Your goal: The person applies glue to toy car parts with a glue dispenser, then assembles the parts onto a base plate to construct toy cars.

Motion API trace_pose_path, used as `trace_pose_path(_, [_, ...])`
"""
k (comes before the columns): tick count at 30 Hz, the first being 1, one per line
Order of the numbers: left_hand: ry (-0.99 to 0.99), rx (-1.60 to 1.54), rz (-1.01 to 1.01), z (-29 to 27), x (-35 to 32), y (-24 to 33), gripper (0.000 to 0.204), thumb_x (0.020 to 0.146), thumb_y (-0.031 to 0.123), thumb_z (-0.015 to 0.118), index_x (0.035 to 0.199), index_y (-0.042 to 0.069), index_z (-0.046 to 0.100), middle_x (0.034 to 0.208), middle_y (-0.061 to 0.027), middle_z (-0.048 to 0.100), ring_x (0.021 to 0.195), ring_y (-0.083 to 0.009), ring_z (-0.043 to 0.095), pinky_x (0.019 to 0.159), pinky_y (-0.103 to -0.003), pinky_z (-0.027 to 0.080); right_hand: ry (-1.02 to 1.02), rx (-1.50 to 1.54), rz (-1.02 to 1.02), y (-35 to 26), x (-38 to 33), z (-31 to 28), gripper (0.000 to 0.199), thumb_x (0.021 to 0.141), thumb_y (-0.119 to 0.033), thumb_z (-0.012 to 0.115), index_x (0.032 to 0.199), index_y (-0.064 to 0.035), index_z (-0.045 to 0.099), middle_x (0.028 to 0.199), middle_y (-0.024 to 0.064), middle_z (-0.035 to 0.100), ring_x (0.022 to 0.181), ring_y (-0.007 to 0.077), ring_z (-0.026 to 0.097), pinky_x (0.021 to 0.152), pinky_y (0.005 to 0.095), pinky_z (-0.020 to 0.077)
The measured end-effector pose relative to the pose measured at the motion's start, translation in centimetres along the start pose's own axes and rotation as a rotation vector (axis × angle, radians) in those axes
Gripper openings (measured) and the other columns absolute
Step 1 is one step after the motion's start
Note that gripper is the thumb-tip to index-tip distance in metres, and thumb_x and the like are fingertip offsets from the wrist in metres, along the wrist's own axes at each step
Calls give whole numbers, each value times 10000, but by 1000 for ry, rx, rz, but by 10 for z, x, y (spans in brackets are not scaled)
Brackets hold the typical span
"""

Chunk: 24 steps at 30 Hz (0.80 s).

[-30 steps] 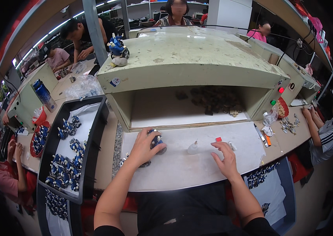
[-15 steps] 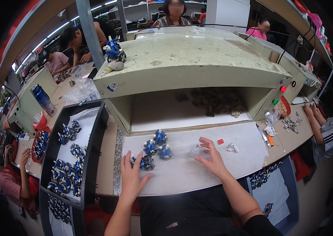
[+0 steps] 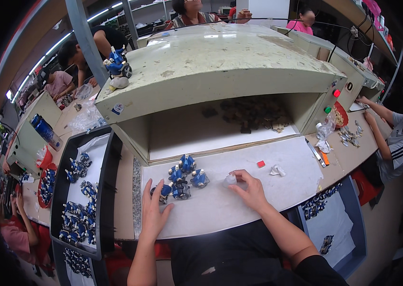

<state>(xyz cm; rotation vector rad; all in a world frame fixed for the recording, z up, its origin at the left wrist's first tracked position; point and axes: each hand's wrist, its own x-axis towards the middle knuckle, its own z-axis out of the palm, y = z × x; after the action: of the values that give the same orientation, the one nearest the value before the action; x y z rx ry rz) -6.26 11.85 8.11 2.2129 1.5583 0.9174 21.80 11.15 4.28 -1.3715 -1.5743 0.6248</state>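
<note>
On the white sheet in front of me stands a small cluster of blue-and-white toy figures (image 3: pixel 187 163) on dark wheeled bases. My left hand (image 3: pixel 153 214) is beside the cluster's left side, fingers apart; its fingertips are next to a blue figure (image 3: pixel 165 190), and whether they touch it cannot be made out. A dark wheeled toy (image 3: pixel 181 189) stands just right of that figure. With thumb and fingers, my right hand (image 3: pixel 251 193) holds a small translucent whitish bottle (image 3: pixel 229 180) upright on the sheet, right of the cluster.
Behind the sheet is a pale green box oven (image 3: pixel 220 81) with dark pieces inside. A black tray (image 3: pixel 111 190) of toys is at left. A red block (image 3: pixel 261 164), crumpled tissue (image 3: pixel 277 170) and orange-handled cutter (image 3: pixel 324 158) lie right. A grey bin (image 3: pixel 353 238) sits lower right. Co-workers sit around.
My right hand has closed on the translucent bottle, its fingers earlier spread beside it. The dark toy by my left hand now sits closer to the other figures. The whole view has shifted slightly.
</note>
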Motion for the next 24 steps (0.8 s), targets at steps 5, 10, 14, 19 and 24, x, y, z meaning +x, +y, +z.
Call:
trace_pose_path(5, [5, -33, -19, 1, -3, -10, 634, 664, -32, 651, 1249, 92, 441, 1247, -193, 391, 1113, -357, 443, 923, -373, 385, 34, 1, -15, -2, 0, 0, 312, 735, -82, 665, 1017, -15, 547, 962, 101, 627, 876, 209, 623, 802, 293, 468])
trace_pose_path(10, [45, -47, -1, -1, -8, -13, 599, 659, -61, 627, 1221, 71, 466, 1180, -170, 441, 1061, -323, 481, 881, -356, 411, 59, 54, -6, -1, -1, -1, 309, 733, -76, 665, 1010, -7, 548, 991, 96, 626, 853, 193, 624, 785, 289, 476])
trace_pose_path(14, [123, -92, -35, -2, -21, -17, 565, 665, -69, 616, 1198, 53, 471, 1133, -171, 458, 1026, -329, 493, 869, -359, 410, 42, 64, 2, 1, -1, -1, 307, 733, -71, 663, 1007, 2, 544, 1005, 93, 626, 852, 183, 622, 781, 285, 478])
trace_pose_path(19, [137, -83, -24, -4, -33, -15, 587, 653, -53, 628, 1208, 48, 466, 1162, -166, 462, 1041, -286, 493, 849, -337, 427, 43, 46, -2, 3, -1, 0, 342, 747, -163, 664, 1030, -12, 545, 949, 126, 632, 852, 248, 626, 774, 314, 483])
trace_pose_path(24, [30, -168, 59, -8, -40, 8, 545, 647, -53, 633, 1168, 14, 488, 1118, -172, 490, 1027, -295, 503, 883, -337, 406, 56, 73, -4, 7, -1, 2, 345, 745, -174, 666, 1026, -11, 549, 937, 125, 633, 845, 248, 627, 767, 312, 482])
